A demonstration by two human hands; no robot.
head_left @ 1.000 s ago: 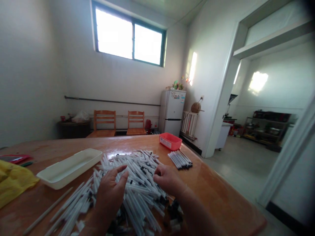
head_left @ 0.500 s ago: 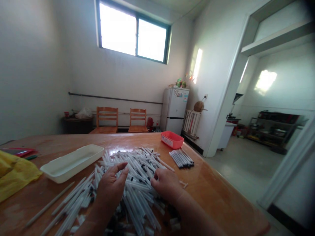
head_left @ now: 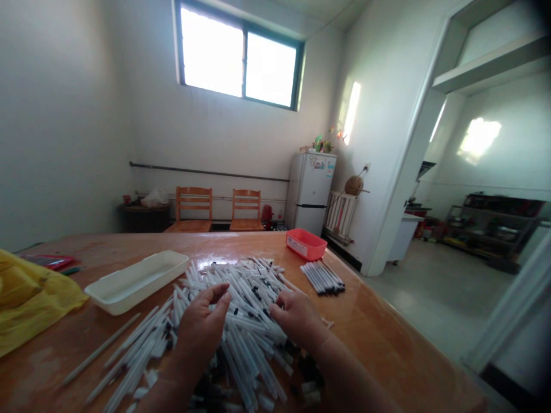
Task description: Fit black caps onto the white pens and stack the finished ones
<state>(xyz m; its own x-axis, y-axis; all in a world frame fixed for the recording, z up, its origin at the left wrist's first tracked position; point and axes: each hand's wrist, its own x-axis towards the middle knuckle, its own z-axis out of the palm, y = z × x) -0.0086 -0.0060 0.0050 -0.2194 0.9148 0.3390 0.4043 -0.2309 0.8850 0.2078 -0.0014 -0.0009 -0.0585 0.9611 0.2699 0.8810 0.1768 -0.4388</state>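
Observation:
A big heap of clear and white pen barrels (head_left: 245,338), mixed with small black parts, lies in front of me. My left hand (head_left: 203,321) is over the heap's left side, thumb and forefinger curled toward each other at the tips. To its right, my right hand (head_left: 299,318) is closed, thumb against the bent forefinger. Whatever either hand pinches is too small or hidden against the heap to make out. A neat row of pens with dark ends (head_left: 322,278) lies beyond my right hand.
A long cream tray (head_left: 138,281) stands left of the heap, near a yellow bag (head_left: 34,304). At the far right is a red plastic basket (head_left: 305,245). One thin stick (head_left: 101,349) lies at the left; two chairs (head_left: 193,203) stand behind the table.
The whole view has shifted, so the table and both hands appear slightly farther right. Both hands keep nearly the same pose over the heap.

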